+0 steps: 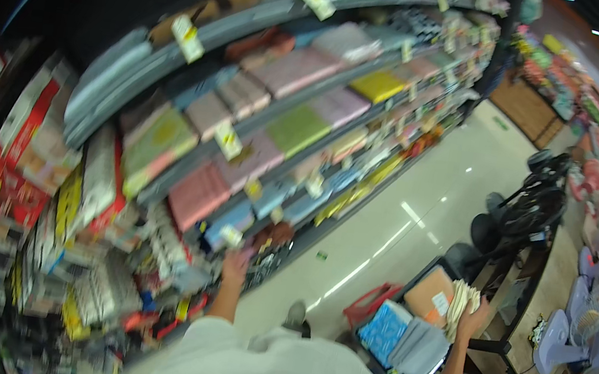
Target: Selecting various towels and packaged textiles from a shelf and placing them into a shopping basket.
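Note:
My right hand [474, 319] is closed around a cream folded cloth bundle [461, 305] over a shopping cart at the lower right. Beside that bundle in the cart lie an orange folded item with a white label [431, 293], a blue patterned package [384, 330] and a grey folded cloth [419, 347]. At the lower middle, my left hand [235, 265] reaches towards the low edge of the shelves, near a blue packet [232, 223]. Blur hides its fingers, and whether it holds anything cannot be told.
Shelves of folded textiles [298, 130] with price tags run along the left. Boxes and packages [24, 168] are stacked at far left. A red basket or bag [372, 304] is beside the cart. Right of the tiled aisle [385, 226] stand black chairs [536, 201] and a table with fans [551, 342].

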Demonstrator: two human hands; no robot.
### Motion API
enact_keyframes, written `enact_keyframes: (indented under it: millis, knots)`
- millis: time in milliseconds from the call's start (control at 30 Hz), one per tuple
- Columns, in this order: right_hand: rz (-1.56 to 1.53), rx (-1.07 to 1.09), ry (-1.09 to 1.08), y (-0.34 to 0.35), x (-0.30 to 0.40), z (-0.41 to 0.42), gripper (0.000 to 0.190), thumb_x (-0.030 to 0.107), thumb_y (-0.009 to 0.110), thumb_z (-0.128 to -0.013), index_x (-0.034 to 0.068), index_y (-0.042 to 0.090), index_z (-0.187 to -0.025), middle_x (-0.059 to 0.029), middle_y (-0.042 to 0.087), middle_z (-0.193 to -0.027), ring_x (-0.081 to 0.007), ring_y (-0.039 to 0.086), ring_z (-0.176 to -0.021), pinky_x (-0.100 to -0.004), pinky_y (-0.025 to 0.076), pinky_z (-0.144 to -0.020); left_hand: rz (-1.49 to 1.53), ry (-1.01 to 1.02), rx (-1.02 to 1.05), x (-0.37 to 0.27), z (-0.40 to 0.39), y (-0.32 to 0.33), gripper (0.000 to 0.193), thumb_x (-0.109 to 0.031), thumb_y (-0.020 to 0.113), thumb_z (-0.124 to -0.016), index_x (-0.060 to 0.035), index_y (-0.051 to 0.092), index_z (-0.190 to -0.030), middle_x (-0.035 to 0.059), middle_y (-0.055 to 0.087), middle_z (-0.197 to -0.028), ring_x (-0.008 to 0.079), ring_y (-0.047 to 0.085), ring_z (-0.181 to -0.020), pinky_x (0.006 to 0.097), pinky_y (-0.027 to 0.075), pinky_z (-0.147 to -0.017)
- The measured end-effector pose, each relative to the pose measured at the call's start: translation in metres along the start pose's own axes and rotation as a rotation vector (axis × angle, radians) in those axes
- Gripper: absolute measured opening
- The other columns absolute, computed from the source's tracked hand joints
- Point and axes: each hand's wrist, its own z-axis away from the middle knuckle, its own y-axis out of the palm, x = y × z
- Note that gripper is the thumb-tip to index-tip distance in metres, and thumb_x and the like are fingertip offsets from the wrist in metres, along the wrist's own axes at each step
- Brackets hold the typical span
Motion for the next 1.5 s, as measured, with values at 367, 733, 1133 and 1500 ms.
enact_keyframes:
  millis: [367,733,1133,1500]
  knots:
    - [-0.299,0.372,-0.017,0.058,0.171,0.109,0.050,0.012,0.062,-0.077,0.001,0.045,-0.123,-0.0202,0.050,-0.111,-0.0307,0.054,-0.097,-0.0374,0.043,-0.088,0.218,0.459,-0.445,-0.061,-0.077,0.028,0.044,-0.029,0.053,-0.078,-0.0005,0.051,-0.112,0.0176,0.054,-0.109,0.0310,0.058,-0.091,0.0425,0.049,-0.078]
    - [-0.373,0.695,0.070,0.063,0.263,0.180,0.045,0.021,0.059,-0.082,0.001,0.048,-0.121,-0.0201,0.053,-0.111,-0.0321,0.055,-0.101,-0.0356,0.043,-0.088,-0.323,0.362,-0.416,-0.069,-0.090,-0.007,0.048,-0.012,0.061,-0.080,0.0024,0.043,-0.122,0.0176,0.044,-0.125,0.0285,0.049,-0.111,0.0398,0.051,-0.083]
    - [-0.392,0.936,-0.131,0.062,0.268,0.191,0.040,0.026,0.053,-0.085,0.003,0.051,-0.118,-0.0183,0.057,-0.107,-0.0306,0.060,-0.092,-0.0380,0.047,-0.081,0.050,0.029,0.211,-0.059,0.029,0.028,0.050,-0.031,0.064,-0.082,-0.0018,0.045,-0.119,0.0098,0.050,-0.118,0.0209,0.049,-0.101,0.0301,0.042,-0.083]
    - [-1.480,1.050,1.043,-0.010,0.206,0.178,0.094,0.051,0.060,-0.080,0.012,0.004,-0.143,-0.0166,0.037,-0.133,-0.0288,0.045,-0.116,-0.0419,0.038,-0.095,-0.338,-0.334,0.709,0.090,0.250,0.129,0.060,-0.021,0.060,-0.084,-0.0040,0.030,-0.133,0.0111,0.042,-0.132,0.0263,0.041,-0.120,0.0445,0.029,-0.104]
